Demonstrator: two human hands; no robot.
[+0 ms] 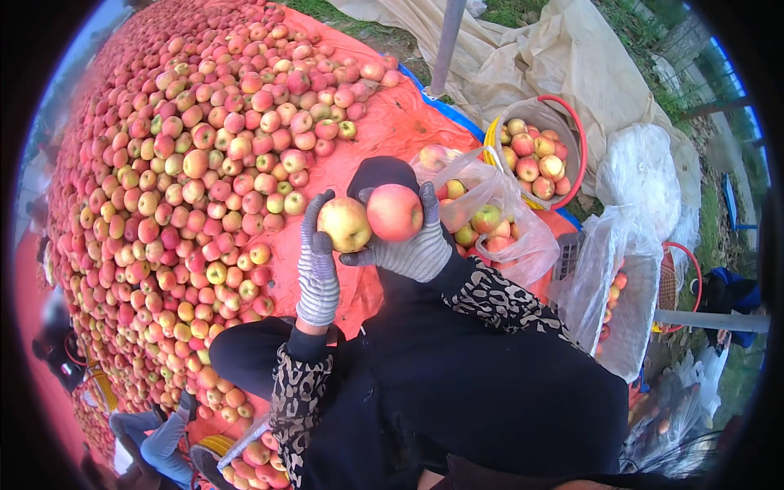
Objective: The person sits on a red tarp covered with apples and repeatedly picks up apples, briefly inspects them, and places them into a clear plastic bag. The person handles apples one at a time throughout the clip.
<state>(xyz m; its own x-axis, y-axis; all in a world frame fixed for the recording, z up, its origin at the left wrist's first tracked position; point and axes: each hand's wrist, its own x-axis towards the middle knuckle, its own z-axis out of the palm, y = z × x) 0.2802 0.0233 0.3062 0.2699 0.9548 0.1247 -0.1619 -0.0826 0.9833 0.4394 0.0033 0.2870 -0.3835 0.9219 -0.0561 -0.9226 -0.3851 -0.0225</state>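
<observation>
Above an orange-red sheet (404, 110), two hands in striped knit gloves are holding an apple each, side by side. The left hand (318, 265) is curling its fingers and thumb around the left side of a yellow apple (344, 224) with a faint blush. The right hand (419, 249) is cupping a red apple (395, 213) from below and from the right, its thumb stretching leftward under the yellow one. The two fruits are meeting in the view, though whether they are actually touching is hard to tell from this angle. Leopard-print sleeves (506, 298) are covering both forearms.

To the left, a large heap of apples (192, 163), red, pink and yellowish, is spreading over the sheet. Just right of the right hand, a clear plastic bag (535, 255) is holding more apples. Beyond it, a red-rimmed bucket (582, 155) is standing tilted, with apples lying inside. A beige tarp (572, 69) is lying crumpled near a metal pole (449, 41). Further right, a sheet of clear plastic (641, 175) is hanging in folds. At the lower left, a co-worker's jeans-clad leg (167, 449) is showing beside the heap, close to a container of apples (260, 464).
</observation>
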